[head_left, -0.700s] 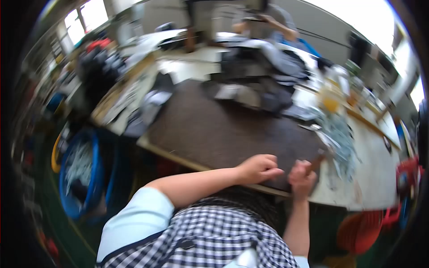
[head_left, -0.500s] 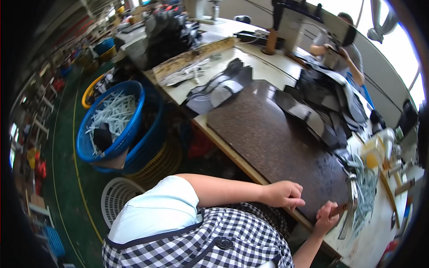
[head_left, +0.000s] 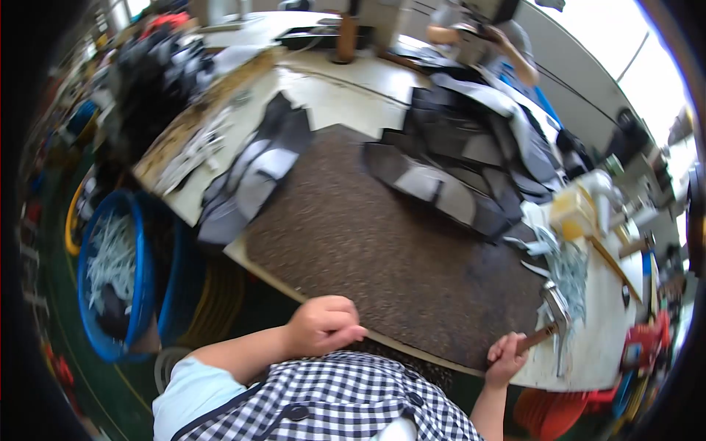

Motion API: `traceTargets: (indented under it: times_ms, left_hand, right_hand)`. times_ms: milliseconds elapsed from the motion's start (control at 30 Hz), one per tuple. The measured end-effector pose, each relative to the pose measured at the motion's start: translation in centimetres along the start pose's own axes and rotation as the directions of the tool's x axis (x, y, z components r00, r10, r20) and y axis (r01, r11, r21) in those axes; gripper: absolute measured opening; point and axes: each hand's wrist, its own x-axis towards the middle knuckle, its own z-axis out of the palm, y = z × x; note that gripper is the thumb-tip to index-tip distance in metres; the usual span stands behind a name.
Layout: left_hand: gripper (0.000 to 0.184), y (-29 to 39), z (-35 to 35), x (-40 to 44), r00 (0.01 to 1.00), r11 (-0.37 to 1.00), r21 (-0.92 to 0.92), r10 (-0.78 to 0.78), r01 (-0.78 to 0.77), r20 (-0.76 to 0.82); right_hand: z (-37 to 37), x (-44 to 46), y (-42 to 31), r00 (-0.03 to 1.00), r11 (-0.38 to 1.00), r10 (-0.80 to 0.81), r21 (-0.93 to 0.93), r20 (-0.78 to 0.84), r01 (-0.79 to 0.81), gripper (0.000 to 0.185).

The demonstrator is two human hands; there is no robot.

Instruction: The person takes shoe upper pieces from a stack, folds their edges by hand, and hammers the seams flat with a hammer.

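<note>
My right hand [head_left: 506, 358] is closed around the wooden handle of a hammer [head_left: 557, 303], its metal head raised at the right edge of a dark brown work slab [head_left: 397, 272]. At the slab's near edge, in front of my body, is my left hand [head_left: 323, 325], with fingers curled into a loose fist and nothing showing in it. Grey and black cut shoe-upper pieces [head_left: 263, 167] lie along the slab's left side. A larger heap of similar black and grey pieces [head_left: 460, 162] covers its far right part.
Pale strips [head_left: 566, 272] and a yellowish container [head_left: 573, 212] are on the white table [head_left: 599, 353] at right. Blue baskets [head_left: 147, 294] stand on the floor at left, one holding pale strips. Across the table, a person [head_left: 515, 44] handles a dark piece.
The view has swung left and closer to the slab. My left hand has drawn back leftward, farther from my right hand. The hammer stays in my right hand.
</note>
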Motion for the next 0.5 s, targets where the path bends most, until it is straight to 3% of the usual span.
traceTargets:
  times_ms: [133, 233, 333, 400, 433, 500]
  left_hand:
    - [0.023, 0.1, -1.8, 5.3, 0.997, 0.998, 0.039, -0.041, 0.039, 0.067]
    - [0.021, -0.3, -1.1, 13.0, 0.979, 0.929, 0.316, 0.156, -0.191, 0.132]
    - [0.024, -3.0, 2.3, 21.7, 0.938, 0.711, 0.619, 0.320, -0.332, 0.136]
    - [0.030, -6.9, 5.1, 25.6, 0.941, 0.550, 0.806, 0.337, -0.219, 0.025]
    - [0.024, -7.3, 5.7, 26.5, 0.984, 0.507, 0.851, 0.172, -0.137, 0.056]
    - [0.023, -7.2, 6.9, 25.3, 0.970, 0.555, 0.814, 0.240, -0.171, 0.040]
  right_hand:
    - [0.1, 0.2, -0.4, 1.000, 0.999, -0.001, 0.048, -0.003, 0.001, 0.017]
    - [0.6, 0.1, -0.4, 0.999, 0.997, 0.032, 0.071, -0.034, -0.029, 0.017]
    - [0.4, 0.0, -0.3, 0.999, 0.997, 0.026, 0.079, -0.023, -0.024, 0.018]
    - [0.3, 0.0, -0.2, 1.000, 0.998, -0.004, 0.068, -0.011, 0.005, 0.018]
    - [0.3, -0.3, -0.2, 1.000, 0.998, -0.005, 0.062, -0.013, 0.005, 0.019]
    - [0.4, -0.2, -0.4, 1.000, 0.999, -0.019, 0.047, -0.003, 0.019, 0.019]
